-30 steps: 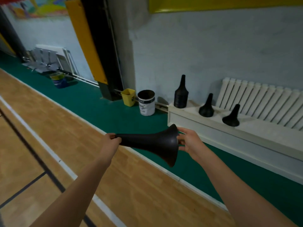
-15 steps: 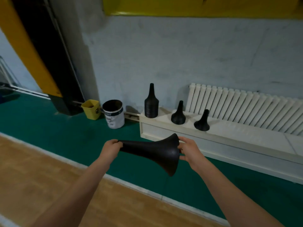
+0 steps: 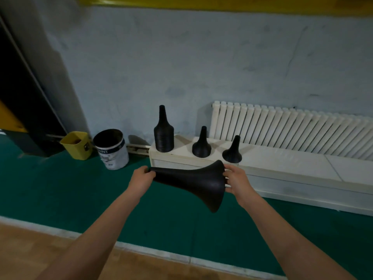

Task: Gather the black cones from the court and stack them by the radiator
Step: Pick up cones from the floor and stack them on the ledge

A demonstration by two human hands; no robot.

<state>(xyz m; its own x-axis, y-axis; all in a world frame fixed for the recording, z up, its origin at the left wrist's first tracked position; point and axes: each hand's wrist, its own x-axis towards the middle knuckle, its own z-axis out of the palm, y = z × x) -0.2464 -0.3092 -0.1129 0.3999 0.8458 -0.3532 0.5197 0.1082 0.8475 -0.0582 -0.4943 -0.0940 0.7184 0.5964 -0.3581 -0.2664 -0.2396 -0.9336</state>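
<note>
Person, one. Left forearm (image 3: 96, 229) and right forearm (image 3: 282, 229): bare along the whole visible length, slender. Left grip (image 3: 141, 179) and right grip (image 3: 237, 181): bare hands, likewise uncovered.

Three cones (image 3: 201, 144) stand on the bench (image 3: 282, 158) before the radiator (image 3: 292, 132), buckets (image 3: 111, 150) to its left.

Pale blue wall (image 3: 201, 57), yellow band (image 3: 222, 3) along its top, white radiator (image 3: 292, 132) at right, low white bench (image 3: 282, 158) before it, green floor (image 3: 60, 188), white line (image 3: 161, 253), wood floor (image 3: 40, 257) nearest, yellow bin (image 3: 75, 146) and paint bucket (image 3: 114, 156) by the wall, black post (image 3: 20, 93) far left.
</note>
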